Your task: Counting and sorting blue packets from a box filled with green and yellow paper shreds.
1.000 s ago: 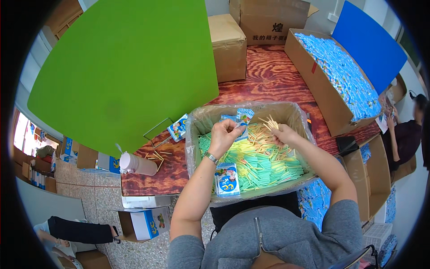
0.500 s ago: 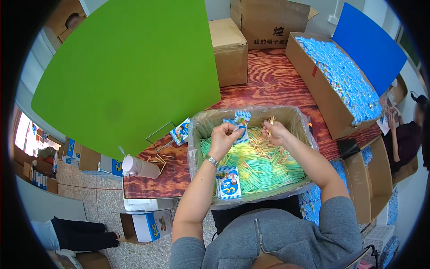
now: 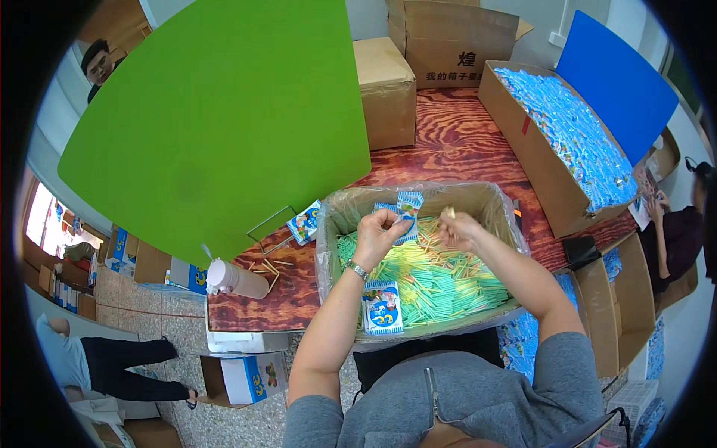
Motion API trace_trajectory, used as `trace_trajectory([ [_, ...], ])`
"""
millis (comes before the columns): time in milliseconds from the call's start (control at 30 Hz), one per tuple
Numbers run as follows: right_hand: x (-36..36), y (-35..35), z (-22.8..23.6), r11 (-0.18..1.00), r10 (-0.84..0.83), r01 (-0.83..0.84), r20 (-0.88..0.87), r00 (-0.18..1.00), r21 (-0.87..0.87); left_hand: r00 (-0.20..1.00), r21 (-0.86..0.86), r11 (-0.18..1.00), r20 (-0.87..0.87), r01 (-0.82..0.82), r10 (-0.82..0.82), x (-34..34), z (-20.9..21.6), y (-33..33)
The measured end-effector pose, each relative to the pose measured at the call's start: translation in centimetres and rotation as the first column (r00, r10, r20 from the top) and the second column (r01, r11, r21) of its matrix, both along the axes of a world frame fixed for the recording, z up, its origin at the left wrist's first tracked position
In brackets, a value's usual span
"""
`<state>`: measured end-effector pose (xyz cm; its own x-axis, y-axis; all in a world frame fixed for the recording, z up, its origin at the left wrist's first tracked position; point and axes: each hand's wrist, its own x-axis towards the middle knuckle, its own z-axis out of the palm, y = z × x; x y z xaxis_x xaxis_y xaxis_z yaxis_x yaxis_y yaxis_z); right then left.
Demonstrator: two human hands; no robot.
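Over a lined cardboard box are both my hands. My left hand, a watch on its wrist, is closed on a small blue-and-white packet. To its right, my right hand is closed and slightly smeared by motion; the pale ends of a few thin sticks show at its fingertips. Thin green, yellow and orange sticks fill the box below. Another striped packet lies on them at the near left, and one more is partly hidden behind the held packet.
Left of the box stand a pink bottle, a wire stand with a packet and a large green board. A long carton of blue packets sits at the far right. Co-workers are at the left and right edges.
My right hand has turned, and its sticks now show less. My left hand has shifted slightly right with the packet. At the left, one person has moved and another shows more.
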<state>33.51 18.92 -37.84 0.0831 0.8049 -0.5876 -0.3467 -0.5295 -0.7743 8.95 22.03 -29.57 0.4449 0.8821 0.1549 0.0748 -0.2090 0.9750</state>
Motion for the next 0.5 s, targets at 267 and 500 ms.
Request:
trace_trajectory([
  [267, -0.7, -1.6, 6.1, 0.977, 0.128, -0.167, 0.257, 0.958, 0.133, 0.990, 0.183, 0.978, -0.078, -0.098, 0.114, 0.0, 0.3, -0.1],
  [500, -2.2, -3.0, 19.5, 0.638, 0.143, -0.738, 0.908, 0.395, 0.220, 0.967, 0.490, 0.868, -0.172, -0.081, 0.188, 0.6, 0.3, -0.6],
])
